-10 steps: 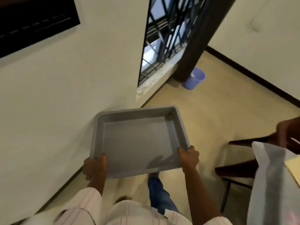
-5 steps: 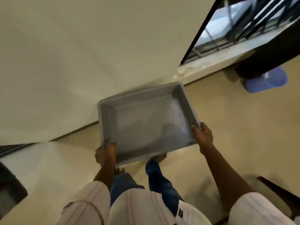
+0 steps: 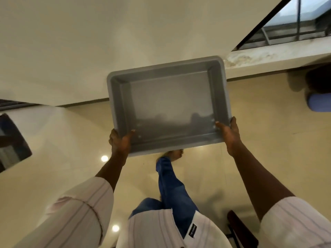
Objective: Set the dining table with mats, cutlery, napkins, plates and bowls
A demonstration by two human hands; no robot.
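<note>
Out in front of your chest, you are holding a grey tray (image 3: 168, 104) with both hands, and nothing is lying in it. It hangs over the shiny cream floor (image 3: 259, 149), with its far side close to the pale wall (image 3: 89, 42) and the window sill (image 3: 277, 54). Your left hand (image 3: 120, 142) grips the near left corner and your right hand (image 3: 228, 133) grips the near right corner. Each thumb (image 3: 129, 134) is hooked over the rim and presses down inside the tray. Your other fingers go under the tray, so you cannot tell from here if they are spread or close together. No mats, forks, napkins, plates or bowls show, and the dining table does not show either, so this looks like a walk to fetch more things or to put the tray away. To do it well, hold the tray flat and a bit lower, because it hides the floor just past your front foot (image 3: 174, 153). Look where you step. A purple bucket (image 3: 318, 102) stands far off to the right by the wall, and part of a dark chair (image 3: 240, 228) sits near you on the right, so leave room on that side. A dark thing at the left edge is too blurry to name. Grip both corners the same, so the tray does not tip. If you load it, put heavy plates in the middle first.
</note>
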